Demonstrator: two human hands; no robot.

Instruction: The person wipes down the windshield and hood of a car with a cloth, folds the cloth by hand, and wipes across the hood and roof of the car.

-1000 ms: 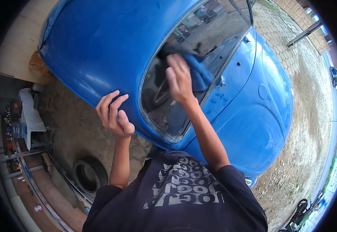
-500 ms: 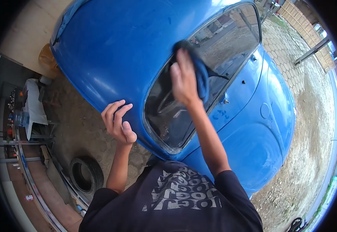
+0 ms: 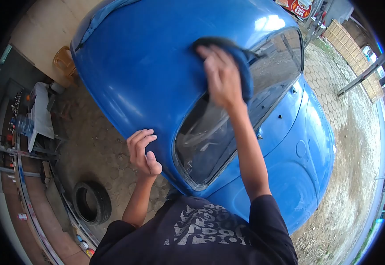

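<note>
Pressing onto a dark blue cloth (image 3: 247, 75), the right hand (image 3: 224, 79) is working where the upper edge of the windshield (image 3: 205, 137) is meeting the blue car roof (image 3: 148, 66). The cloth is lying under that hand, showing beyond its fingertips and along its right side. It has just been shifting up from the glass, so its contact now seems to be passing from window to paint. The hand's fingers are stretching out over the cloth; blur is leaving it unclear whether they are clamping it.

Nearer the person and to the left, the left hand (image 3: 143, 152) is holding nothing, its fingers half curling and its thumb staying apart. It is hovering at the car's side edge; whether it is touching the body, I cannot tell.

Farther left of that hand, a clear plastic jug (image 3: 24, 126) is standing beside a white-covered counter (image 3: 42, 110); its contents are not showing clearly. Below the left hand, toward the left, a black tyre (image 3: 104, 198) is resting on the ground.
</note>
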